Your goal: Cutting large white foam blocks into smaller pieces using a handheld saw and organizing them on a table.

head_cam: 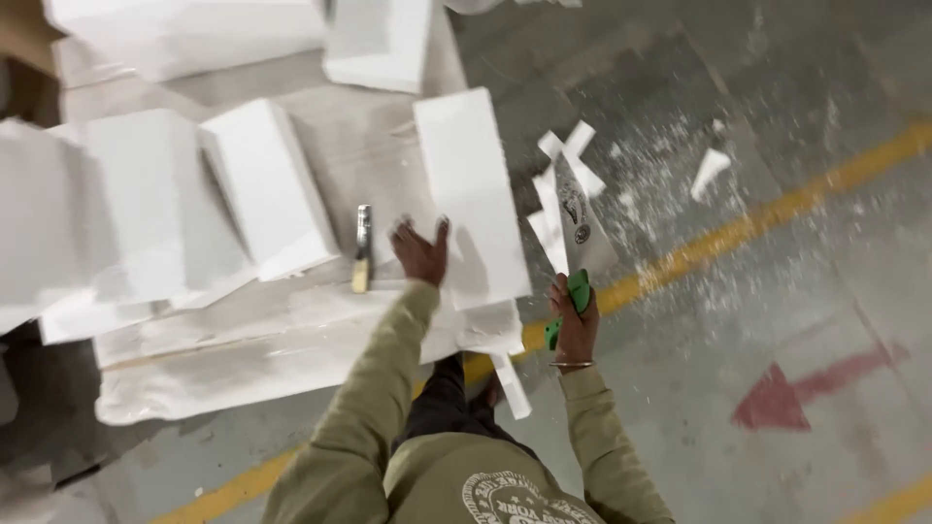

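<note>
I pressed my left hand, fingers spread flat, against the white foam slab to steady it, while my right hand, just right of the slab, gripped the green-handled saw closed-fisted.

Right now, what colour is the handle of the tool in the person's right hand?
Bright green: the tool handle in the right hand, seen in the head view.

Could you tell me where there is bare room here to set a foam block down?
Free: the grey floor right of the yellow line, up to the red arrow. Tight: the work surface between the blocks, where the brush lies by the left hand. Scraps litter beyond the right hand.
</note>
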